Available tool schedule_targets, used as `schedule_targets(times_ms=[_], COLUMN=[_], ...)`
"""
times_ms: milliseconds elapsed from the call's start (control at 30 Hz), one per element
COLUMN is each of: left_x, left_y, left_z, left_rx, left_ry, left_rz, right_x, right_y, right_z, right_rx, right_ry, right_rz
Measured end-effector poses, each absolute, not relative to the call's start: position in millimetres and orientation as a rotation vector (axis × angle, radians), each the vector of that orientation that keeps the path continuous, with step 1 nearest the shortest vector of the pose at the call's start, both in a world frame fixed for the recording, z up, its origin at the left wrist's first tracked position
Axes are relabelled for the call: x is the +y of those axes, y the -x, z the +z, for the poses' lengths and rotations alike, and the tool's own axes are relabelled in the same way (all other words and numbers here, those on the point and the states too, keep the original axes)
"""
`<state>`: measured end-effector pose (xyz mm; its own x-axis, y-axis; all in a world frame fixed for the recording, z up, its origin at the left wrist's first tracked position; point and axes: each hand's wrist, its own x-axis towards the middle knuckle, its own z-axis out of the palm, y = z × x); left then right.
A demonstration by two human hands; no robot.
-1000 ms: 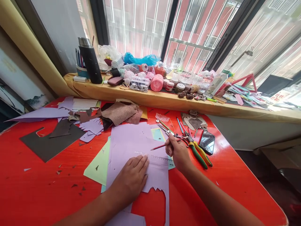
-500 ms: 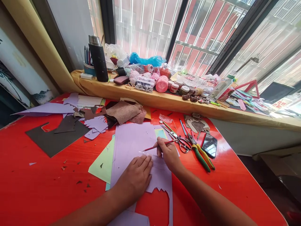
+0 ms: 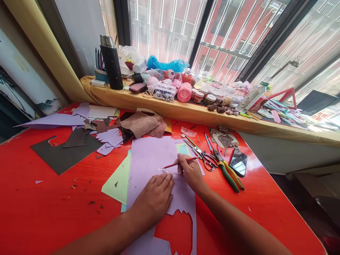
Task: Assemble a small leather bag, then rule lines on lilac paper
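A sheet of purple paper point(image 3: 150, 156) lies in front of me, its lower part cut out with a jagged edge. My left hand point(image 3: 156, 193) lies flat on it, fingers together and stretched out, pressing down a clear ruler point(image 3: 162, 170) that is mostly covered. In my right hand point(image 3: 190, 172) is a slim red pencil point(image 3: 170, 165), gripped between thumb and fingers, its tip on the paper just above the ruler's left end. Light green paper point(image 3: 117, 180) sticks out from under the purple sheet on the left.
Right of the paper lie scissors point(image 3: 205, 157), pliers point(image 3: 230, 175) and a phone point(image 3: 238, 162). Leather pieces point(image 3: 139, 124), a dark sheet point(image 3: 60, 157) and purple cutouts point(image 3: 110, 137) lie to the left. A thermos point(image 3: 111, 63) and jars point(image 3: 198, 97) stand on the windowsill.
The whole view has shifted slightly. Both hands keep their places on the paper, and the pencil tip stays near the ruler's left end.
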<state>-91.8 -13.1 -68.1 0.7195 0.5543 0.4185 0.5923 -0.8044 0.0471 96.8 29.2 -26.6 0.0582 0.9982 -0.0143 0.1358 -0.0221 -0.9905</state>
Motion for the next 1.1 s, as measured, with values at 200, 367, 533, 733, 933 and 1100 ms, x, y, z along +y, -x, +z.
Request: schedule_targets(times_ms=[200, 367, 533, 733, 933, 1100], left_x=[-13.2, -13.0, -12.6, -13.0, -12.9, -12.9], left_y=[91.0, 90.8, 91.2, 90.7, 90.1, 90.1], left_z=[-67.9, -70.7, -69.5, -68.1, -70.2, -68.6], left_rx=[-0.941, -0.939, -0.935, -0.927, -0.928, -0.935], left_ry=[2.822, 2.806, 2.792, 2.769, 2.768, 2.767], left_rz=[-0.651, -0.672, -0.675, -0.686, -0.695, -0.693], right_x=[27.6, 27.1, 28.6, 29.8, 29.0, 28.0], right_y=[-97.1, -96.7, -97.2, -97.0, -95.4, -94.1], right_z=[-25.9, -24.8, -25.2, -26.2, -24.7, -23.0], right_rx=[-1.278, -1.283, -1.282, -1.286, -1.29, -1.305], right_ry=[1.367, 1.373, 1.382, 1.382, 1.386, 1.401], right_rz=[1.097, 1.1, 1.1, 1.096, 1.091, 1.073])
